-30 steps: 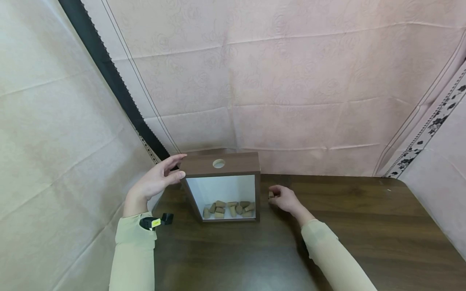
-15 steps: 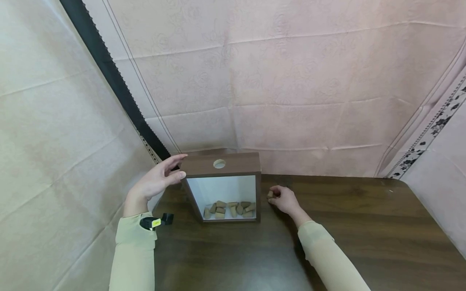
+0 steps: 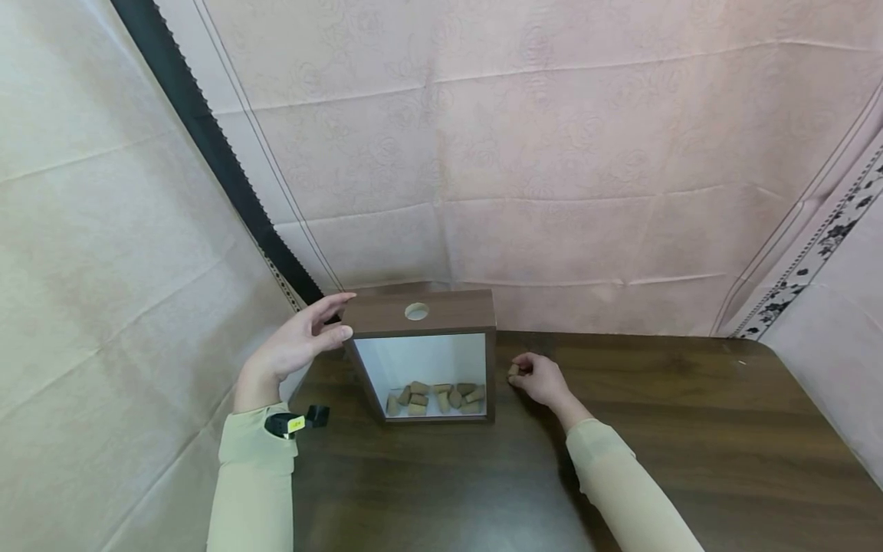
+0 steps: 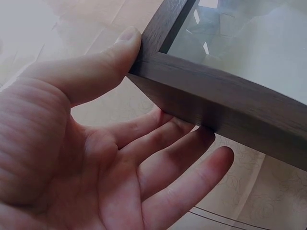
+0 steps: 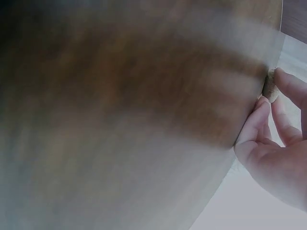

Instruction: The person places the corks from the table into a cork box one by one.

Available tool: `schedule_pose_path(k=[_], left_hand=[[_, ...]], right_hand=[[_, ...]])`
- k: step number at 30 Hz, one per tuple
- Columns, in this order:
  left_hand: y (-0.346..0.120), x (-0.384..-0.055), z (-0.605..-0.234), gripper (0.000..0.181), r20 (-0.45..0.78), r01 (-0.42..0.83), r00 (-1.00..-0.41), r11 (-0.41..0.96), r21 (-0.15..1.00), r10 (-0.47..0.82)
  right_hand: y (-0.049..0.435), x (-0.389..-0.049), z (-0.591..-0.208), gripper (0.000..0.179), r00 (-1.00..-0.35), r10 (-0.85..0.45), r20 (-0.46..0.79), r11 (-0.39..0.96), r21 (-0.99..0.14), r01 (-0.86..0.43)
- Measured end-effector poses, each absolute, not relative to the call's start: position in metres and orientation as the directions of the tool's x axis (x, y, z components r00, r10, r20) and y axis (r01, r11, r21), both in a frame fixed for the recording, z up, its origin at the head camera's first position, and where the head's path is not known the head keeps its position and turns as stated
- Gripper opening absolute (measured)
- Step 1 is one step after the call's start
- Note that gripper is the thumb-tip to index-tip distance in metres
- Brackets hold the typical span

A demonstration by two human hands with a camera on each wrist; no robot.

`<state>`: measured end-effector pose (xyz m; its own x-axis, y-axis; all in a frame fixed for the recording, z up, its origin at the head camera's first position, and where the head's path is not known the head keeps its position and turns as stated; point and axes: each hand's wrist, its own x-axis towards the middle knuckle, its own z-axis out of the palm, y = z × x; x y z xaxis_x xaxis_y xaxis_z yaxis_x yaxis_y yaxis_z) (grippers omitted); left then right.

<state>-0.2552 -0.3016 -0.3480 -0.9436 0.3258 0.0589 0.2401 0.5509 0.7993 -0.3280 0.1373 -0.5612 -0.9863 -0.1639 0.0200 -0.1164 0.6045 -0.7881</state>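
Note:
A brown wooden box (image 3: pixel 453 312) with a clear front and a round hole in its top stands on the table. Several corks (image 3: pixel 418 387) lie piled on its floor. My left hand (image 3: pixel 297 343) grips the box's upper left corner; the left wrist view shows the thumb on the front edge and fingertips against the side (image 4: pixel 192 103). To the right of the box, at table level, my right hand (image 3: pixel 541 381) pinches a single cork (image 3: pixel 513 370) between thumb and fingers. That same cork (image 5: pixel 271 87) shows at the right edge of the right wrist view.
The dark wooden table (image 3: pixel 414 491) reaches back to a pale patterned cloth (image 3: pixel 552 153) hung behind the box. Another pale cloth (image 3: pixel 138 268) hangs close on the left. A black device (image 3: pixel 281 423) is strapped to the left wrist.
Over the last second the right hand has turned or shifted very slightly at the cork, its forearm drawing in a little leftward. The left hand stays at the box corner.

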Motion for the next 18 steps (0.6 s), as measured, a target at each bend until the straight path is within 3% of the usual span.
schedule_pose_path(k=[10, 18], left_hand=[[-0.302, -0.254, -0.349, 0.073, 0.061, 0.248, -0.941, 0.553, 0.795, 0.334], [-0.301, -0.253, -0.348, 0.072, 0.058, 0.242, -0.941, 0.544, 0.803, 0.333]], right_hand=[[0.150, -0.319, -0.555, 0.046, -0.988, -0.139, -0.072, 0.412, -0.911, 0.008], [0.167, -0.315, -0.530, 0.051, -0.992, -0.122, -0.019, 0.287, -0.958, -0.017]])
